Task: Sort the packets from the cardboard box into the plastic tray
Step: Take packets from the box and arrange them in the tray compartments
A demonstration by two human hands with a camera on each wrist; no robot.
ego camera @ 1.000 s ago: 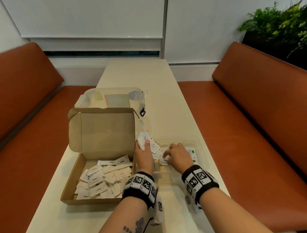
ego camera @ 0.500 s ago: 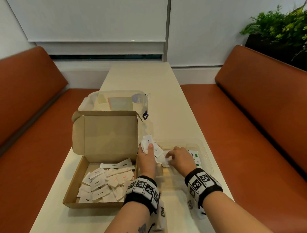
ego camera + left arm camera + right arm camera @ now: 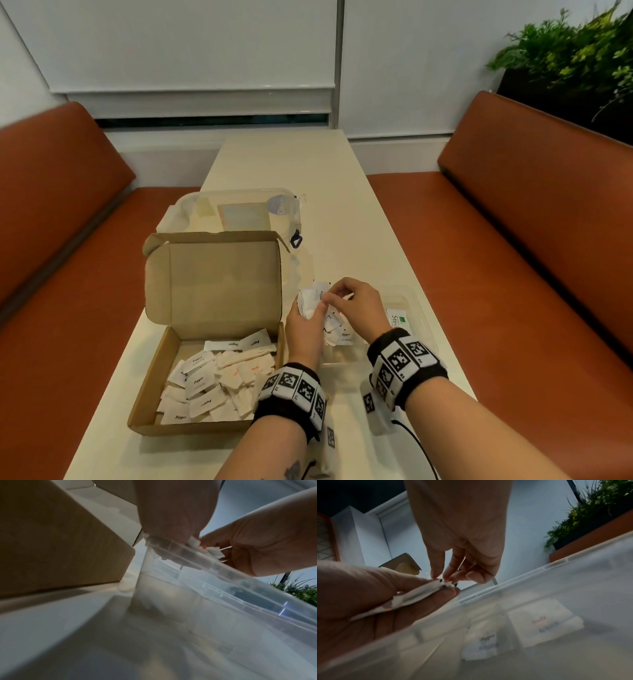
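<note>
The left hand (image 3: pixel 305 329) clasps a small stack of white paper packets (image 3: pixel 312 298) above the clear plastic tray (image 3: pixel 416 308), whose floor holds a few. The right hand (image 3: pixel 356 305) pinches the stack's top edge. More white packets, some printed "Pepper", fill the open cardboard box (image 3: pixel 154 377) beside it.

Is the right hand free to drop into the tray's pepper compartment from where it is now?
Probably yes. The right hand hovers right above the open plastic tray, pinching the top of the packet stack held by the left hand; nothing covers the compartments below.
</note>
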